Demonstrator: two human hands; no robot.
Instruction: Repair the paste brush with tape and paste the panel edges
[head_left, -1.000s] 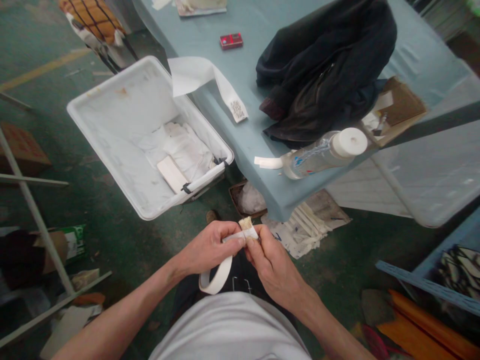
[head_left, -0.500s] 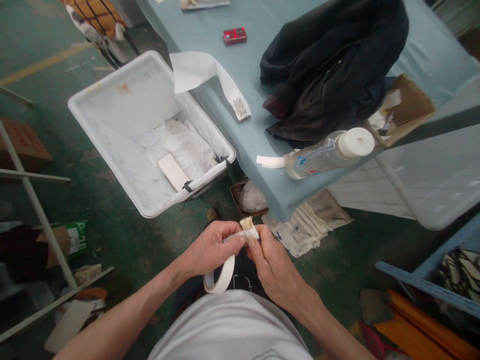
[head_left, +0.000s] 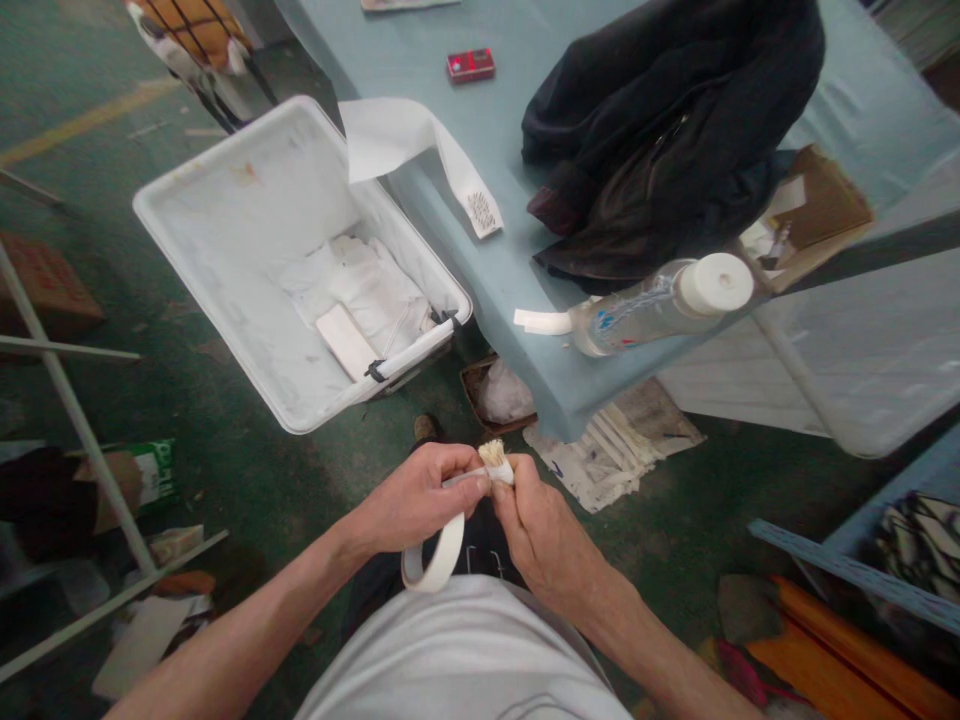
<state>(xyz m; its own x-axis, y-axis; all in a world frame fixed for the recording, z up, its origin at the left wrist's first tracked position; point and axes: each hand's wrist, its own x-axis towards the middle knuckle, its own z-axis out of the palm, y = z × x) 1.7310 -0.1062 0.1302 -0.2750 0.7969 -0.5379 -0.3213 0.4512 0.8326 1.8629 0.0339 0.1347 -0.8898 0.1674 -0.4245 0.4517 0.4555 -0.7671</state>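
Note:
In front of my waist, both hands meet around a small tuft of pale bristles (head_left: 492, 453), like the end of a brush, which points away from me. White tape (head_left: 501, 471) lies around the base of the bristles. My left hand (head_left: 431, 492) is closed on the tape, and its roll (head_left: 442, 562) hangs as a loop below the fingers. My right hand (head_left: 536, 515) is closed around the bristle bundle just under the tape. Its fingers hide whatever handle there may be.
A white plastic bin (head_left: 225, 290) with pale cloths and a block stands ahead left. On the blue-covered table (head_left: 480, 130) are a dark jacket (head_left: 667, 130), a clear bottle (head_left: 645, 315), a curled white strip (head_left: 405, 130) and a red device (head_left: 471, 65). Shelving flanks both sides.
The tape now lies closer around the bristle base, its flat end no longer sticking out. My right hand has turned slightly and the tape loop has shifted a little left.

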